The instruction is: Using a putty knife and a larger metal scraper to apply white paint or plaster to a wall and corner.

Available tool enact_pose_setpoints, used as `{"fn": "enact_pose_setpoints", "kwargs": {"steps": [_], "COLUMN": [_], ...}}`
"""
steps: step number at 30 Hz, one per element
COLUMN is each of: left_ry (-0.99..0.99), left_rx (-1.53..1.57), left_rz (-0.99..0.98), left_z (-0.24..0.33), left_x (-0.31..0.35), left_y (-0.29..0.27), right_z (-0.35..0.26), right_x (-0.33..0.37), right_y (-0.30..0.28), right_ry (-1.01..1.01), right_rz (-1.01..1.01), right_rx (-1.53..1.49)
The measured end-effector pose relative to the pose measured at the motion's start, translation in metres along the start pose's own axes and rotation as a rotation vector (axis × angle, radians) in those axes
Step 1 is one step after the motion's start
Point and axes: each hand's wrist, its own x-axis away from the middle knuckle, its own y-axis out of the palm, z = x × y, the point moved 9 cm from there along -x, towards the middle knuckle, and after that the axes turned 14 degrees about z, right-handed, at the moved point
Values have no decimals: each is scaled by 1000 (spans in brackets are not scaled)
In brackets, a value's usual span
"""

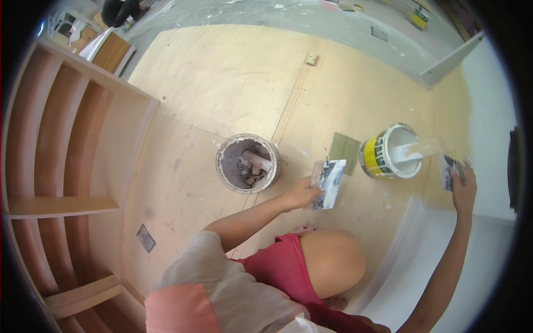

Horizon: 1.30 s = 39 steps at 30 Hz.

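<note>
My left hand [303, 193] grips a wide putty knife [333, 182], its blade smeared with white and dark patches. Farther right, the fingers of my right hand [465, 188] are closed on a second putty knife [447, 171], held close to the white-coated panel. Between the two hands stands a tub with a yellow label [373, 156], holding white paste [404, 154]. A pale flat stick [426, 147] leans out of it. Left of my left hand is a dirty bucket [222, 175] with scraps and a pale roll [257, 161] inside.
A greenish square sheet [344, 151] lies beside the tub. Wooden shelving [61, 206] bounds the left side, white panels [491, 144] the right. A small sanding sheet [146, 238] and a small box [312, 59] lie on the plywood [222, 72]. Another person [117, 11] crouches far left.
</note>
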Motion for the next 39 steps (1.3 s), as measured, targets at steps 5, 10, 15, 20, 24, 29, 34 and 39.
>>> {"fn": "enact_pose_setpoints", "kwargs": {"steps": [5, 10, 15, 20, 24, 29, 34, 39], "left_ry": [-191, -36, 142, 148, 204, 402, 302, 356], "left_rx": [-68, 75, 116, -97, -389, -558, -548, -234], "left_rz": [46, 190, 237, 318, 288, 346, 204, 358], "left_z": [-26, -12, 29, 79, 158, 221, 244, 210], "left_x": [-3, 10, 32, 40, 44, 21, -14, -38], "left_y": [-48, -69, -84, -89, -36, 29, 92, 108], "right_z": [-3, -5, 36, 1, -15, -52, -37, -37], "right_x": [-34, -49, -67, -60, -64, -50, -73, -72], "right_y": [58, 63, 71, 75, 67, 41, -12, 5], "right_ry": [-23, 80, 250, 58, -161, -244, -343, -426], "right_rz": [-14, 42, 1, -118, -127, -113, 36, 99], "right_rx": [127, 220, 38, -335, -246, -248, -249, -265]}}
